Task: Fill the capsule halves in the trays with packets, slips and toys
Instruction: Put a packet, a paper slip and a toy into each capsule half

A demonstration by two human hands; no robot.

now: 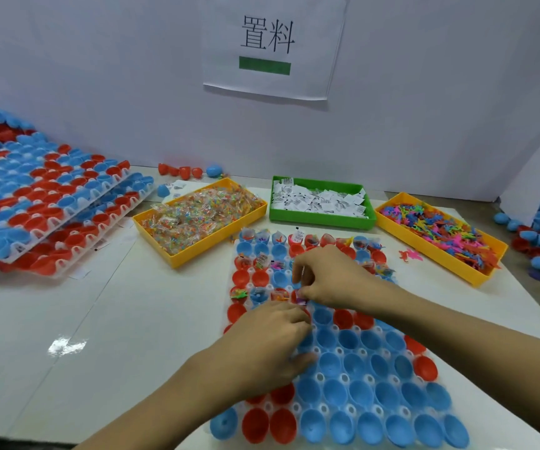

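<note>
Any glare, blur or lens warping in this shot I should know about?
Head view: glare patch on the white table at left; both hands' fingers slightly motion-blurred over the capsule tray; wide-angle stretch enlarges near capsule halves; lighting otherwise even.

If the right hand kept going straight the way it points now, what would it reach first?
The right hand points left and slightly away across the working tray. It would probably first pass over the filled capsule halves at the tray's left side; height above them is unclear.
</note>
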